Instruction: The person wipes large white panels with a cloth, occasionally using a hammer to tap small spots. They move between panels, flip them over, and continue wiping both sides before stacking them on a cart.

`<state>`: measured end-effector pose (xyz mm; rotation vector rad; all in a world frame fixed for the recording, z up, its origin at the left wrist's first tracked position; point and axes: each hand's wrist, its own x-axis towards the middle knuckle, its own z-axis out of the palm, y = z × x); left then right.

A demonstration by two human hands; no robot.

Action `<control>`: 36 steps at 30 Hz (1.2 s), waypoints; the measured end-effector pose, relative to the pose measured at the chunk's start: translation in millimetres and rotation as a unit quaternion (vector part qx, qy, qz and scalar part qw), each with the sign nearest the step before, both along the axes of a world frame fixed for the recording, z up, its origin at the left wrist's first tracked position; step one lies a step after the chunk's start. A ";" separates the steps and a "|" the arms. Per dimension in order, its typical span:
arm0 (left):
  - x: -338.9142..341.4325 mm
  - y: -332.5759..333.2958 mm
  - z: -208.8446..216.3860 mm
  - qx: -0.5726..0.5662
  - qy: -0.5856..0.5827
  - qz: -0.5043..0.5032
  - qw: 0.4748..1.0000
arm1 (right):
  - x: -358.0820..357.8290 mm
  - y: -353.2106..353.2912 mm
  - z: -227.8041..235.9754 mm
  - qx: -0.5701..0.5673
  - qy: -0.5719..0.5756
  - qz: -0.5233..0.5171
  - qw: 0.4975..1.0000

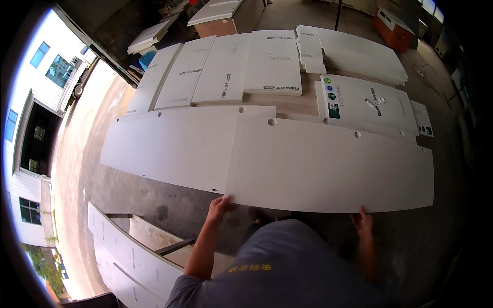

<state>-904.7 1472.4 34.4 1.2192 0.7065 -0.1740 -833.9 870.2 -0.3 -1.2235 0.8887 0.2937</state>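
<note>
A long white panel (328, 169) with round hinge holes along its far edge lies in front of me, its left end overlapping a second white panel (169, 138). My left hand (220, 206) is closed on the near left corner of the front panel. Farther right, my right hand (362, 220) grips the same panel's near edge, thumb at the edge and the other fingers partly hidden below. Both panels lie roughly flat with their plain white faces up.
Several wrapped white panels (221, 66) lie in a row beyond, with more stacks (359, 54) and a labelled white panel (367, 105) at the right. Behind my left arm, a white panel (128, 262) lies on a metal frame (174, 246). An orange-red box (393, 30) stands at the back right.
</note>
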 end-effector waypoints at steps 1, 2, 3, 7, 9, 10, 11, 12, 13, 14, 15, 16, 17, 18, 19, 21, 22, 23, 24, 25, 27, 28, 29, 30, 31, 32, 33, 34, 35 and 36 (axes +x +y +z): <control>-7.1 30.3 -0.6 0.013 0.000 0.047 0.999 | -6.9 35.0 5.5 0.010 -0.004 0.051 0.999; -13.9 61.1 -5.4 0.024 0.001 0.092 0.995 | -15.4 66.3 11.5 0.018 -0.007 0.100 0.995; -16.2 88.9 -9.7 0.011 -0.015 0.166 0.986 | -22.8 103.5 22.8 0.029 -0.020 0.152 0.988; -42.4 253.9 -39.2 0.009 -0.067 0.397 0.916 | -12.9 181.8 39.5 0.035 -0.078 0.533 0.842; -43.2 292.0 -43.5 -0.007 -0.135 0.479 0.867 | 8.5 175.7 70.2 0.046 -0.099 0.469 0.877; -34.2 297.5 -35.9 -0.019 -0.159 0.515 0.842 | 15.6 166.3 83.2 0.049 -0.103 0.435 0.893; -36.8 297.2 -30.8 -0.030 -0.181 0.553 0.813 | 22.5 150.4 92.1 -0.007 -0.125 0.382 0.916; -39.0 285.1 -32.2 -0.016 -0.146 0.518 0.843 | 35.1 126.4 95.2 -0.064 -0.152 0.330 0.930; -21.4 261.3 -34.3 -0.006 -0.118 0.474 0.873 | 43.1 88.2 75.2 -0.215 -0.165 0.302 0.914; -14.0 238.5 -35.3 0.010 -0.087 0.432 0.898 | 46.0 50.9 48.8 -0.356 -0.173 0.270 0.878; -17.1 219.5 -44.0 0.030 -0.062 0.431 0.900 | 49.9 26.2 36.9 -0.486 -0.146 0.279 0.815; -21.9 197.9 -53.7 0.050 -0.037 0.431 0.900 | 54.4 15.6 29.6 -0.607 -0.120 0.281 0.734; -19.7 167.7 -53.8 0.036 -0.017 0.401 0.915 | 53.9 13.5 28.7 -0.644 -0.113 0.268 0.708; -19.9 135.9 -47.0 0.021 0.003 0.372 0.928 | 54.9 11.0 30.9 -0.680 -0.109 0.256 0.679; -18.7 110.2 -37.0 0.066 0.035 0.317 0.945 | 51.8 7.5 31.4 -0.715 -0.101 0.237 0.650; -27.8 70.1 -27.0 0.110 0.076 0.261 0.956 | 63.4 6.1 29.6 -0.677 -0.044 0.235 0.696; -31.1 53.0 -27.2 0.106 0.086 0.252 0.958 | 66.6 -4.1 22.5 -0.659 -0.013 0.236 0.714; -25.4 40.3 -29.0 0.086 0.088 0.244 0.962 | 73.1 -16.9 17.0 -0.601 -0.018 0.243 0.761; -21.4 30.9 -28.4 0.065 0.091 0.237 0.965 | 78.8 -41.8 -1.9 -0.540 -0.022 0.252 0.803; -12.4 24.9 -32.2 0.030 0.094 0.224 0.970 | 77.6 -55.4 -15.9 -0.474 -0.026 0.255 0.842; -19.0 26.2 -46.4 0.037 0.083 0.246 0.965 | 81.7 -45.5 -9.5 -0.437 -0.088 0.285 0.849; -14.6 23.8 -53.7 0.065 0.068 0.250 0.964 | 83.5 -64.4 -24.7 -0.434 -0.097 0.260 0.857; -7.4 19.1 -48.1 0.077 0.071 0.251 0.962 | 86.6 -81.7 -31.9 -0.433 -0.079 0.278 0.854; -14.9 17.1 -37.6 0.093 0.082 0.262 0.957 | 89.1 -64.8 -10.6 -0.409 -0.074 0.307 0.856; -11.5 17.5 -29.2 0.107 0.069 0.274 0.953 | 88.8 -86.5 -18.5 -0.416 -0.165 0.334 0.830; -7.0 22.1 -11.4 0.120 0.037 0.262 0.957 | 102.8 -88.8 -12.5 -0.333 -0.244 0.332 0.848; -12.2 27.2 15.7 0.131 0.014 0.254 0.958 | 101.3 -92.0 12.1 -0.249 -0.311 0.333 0.855; -20.8 29.3 46.1 0.141 -0.004 0.244 0.959 | 100.3 -92.0 41.9 -0.154 -0.369 0.337 0.852; -15.1 34.6 75.2 0.172 -0.015 0.249 0.953 | 97.8 -85.2 67.9 -0.103 -0.408 0.336 0.843; -13.7 43.5 100.3 0.178 -0.020 0.262 0.948 | 100.6 -78.3 83.0 -0.087 -0.442 0.327 0.831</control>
